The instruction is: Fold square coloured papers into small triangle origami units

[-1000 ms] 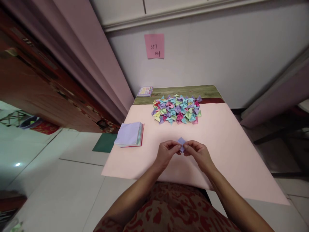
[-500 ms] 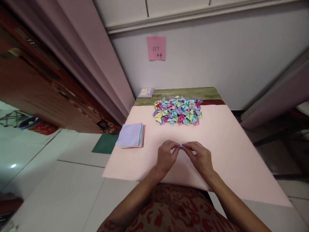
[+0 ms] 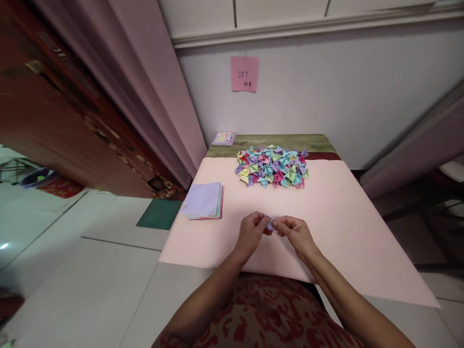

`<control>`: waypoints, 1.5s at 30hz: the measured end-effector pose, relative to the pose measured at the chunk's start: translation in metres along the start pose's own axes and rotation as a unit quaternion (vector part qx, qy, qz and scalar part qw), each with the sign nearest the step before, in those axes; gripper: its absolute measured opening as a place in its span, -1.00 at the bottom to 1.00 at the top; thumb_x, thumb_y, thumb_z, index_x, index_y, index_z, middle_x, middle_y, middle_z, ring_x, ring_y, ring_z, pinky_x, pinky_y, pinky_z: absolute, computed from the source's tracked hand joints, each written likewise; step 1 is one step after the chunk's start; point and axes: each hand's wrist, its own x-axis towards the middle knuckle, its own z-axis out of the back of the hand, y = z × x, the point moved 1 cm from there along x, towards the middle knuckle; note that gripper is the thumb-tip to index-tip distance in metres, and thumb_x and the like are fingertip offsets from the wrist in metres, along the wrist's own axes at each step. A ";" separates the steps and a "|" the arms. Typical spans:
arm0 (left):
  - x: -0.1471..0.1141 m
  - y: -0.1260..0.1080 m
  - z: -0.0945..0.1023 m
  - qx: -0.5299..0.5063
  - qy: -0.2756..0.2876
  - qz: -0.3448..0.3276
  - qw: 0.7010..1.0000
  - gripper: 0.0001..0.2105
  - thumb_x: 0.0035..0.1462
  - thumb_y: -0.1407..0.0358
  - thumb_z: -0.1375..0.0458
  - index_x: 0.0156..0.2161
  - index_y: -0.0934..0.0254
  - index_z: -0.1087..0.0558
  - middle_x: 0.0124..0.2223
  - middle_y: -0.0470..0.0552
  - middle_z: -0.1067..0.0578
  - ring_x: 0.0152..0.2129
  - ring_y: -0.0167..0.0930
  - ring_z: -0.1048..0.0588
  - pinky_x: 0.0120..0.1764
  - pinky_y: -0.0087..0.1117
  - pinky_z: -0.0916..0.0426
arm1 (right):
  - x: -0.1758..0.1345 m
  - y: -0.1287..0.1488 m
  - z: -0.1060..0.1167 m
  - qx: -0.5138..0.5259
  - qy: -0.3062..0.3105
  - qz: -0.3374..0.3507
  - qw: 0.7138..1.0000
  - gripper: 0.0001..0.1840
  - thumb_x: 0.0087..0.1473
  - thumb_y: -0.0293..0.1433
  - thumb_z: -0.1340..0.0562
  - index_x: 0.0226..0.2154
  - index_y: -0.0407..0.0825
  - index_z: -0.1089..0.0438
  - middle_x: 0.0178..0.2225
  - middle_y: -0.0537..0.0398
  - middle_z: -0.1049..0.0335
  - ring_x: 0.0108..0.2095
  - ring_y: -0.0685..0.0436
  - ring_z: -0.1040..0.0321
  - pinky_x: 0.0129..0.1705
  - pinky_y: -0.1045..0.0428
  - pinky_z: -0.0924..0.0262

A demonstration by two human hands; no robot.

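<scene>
Between my two hands is a small folded piece of lavender paper [image 3: 270, 224], mostly covered by fingers. My left hand [image 3: 253, 230] pinches its left side, thumb on top. From the right, the thumb and fingertips of my right hand [image 3: 294, 233] close on its other edge. Both hands are just above the pink table cover [image 3: 337, 232], near its front. Beyond them lies a heap of folded paper pieces [image 3: 271, 166] in blue, purple, green, yellow and pink. A stack of square paper sheets [image 3: 203, 200], lavender on top, rests to the left of my hands.
A small pack of printed cards [image 3: 224, 138] lies at the table's back left corner. On the wall behind hangs a pink note [image 3: 245, 74] with handwriting. A curtain [image 3: 170, 96] and a reddish wooden panel [image 3: 72, 121] stand left. A green mat [image 3: 159, 214] is on the floor.
The lavender paper has turned and more of its face shows between my fingers. My right hand has shifted its pinch slightly lower. The whole view has swung slightly left.
</scene>
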 end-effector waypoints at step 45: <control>-0.025 0.029 0.034 -0.096 0.134 0.132 0.977 -0.56 -0.15 0.18 -0.40 -0.17 0.37 -0.44 -0.54 -0.10 -0.47 -0.72 -0.56 -0.36 -0.61 -0.51 -0.30 | -0.005 -0.056 -0.010 0.137 0.142 -0.101 0.975 -0.62 -0.17 -0.11 -0.46 -0.46 -0.05 -0.43 -0.70 0.34 0.01 -0.65 0.13 0.27 -0.57 0.07 0.44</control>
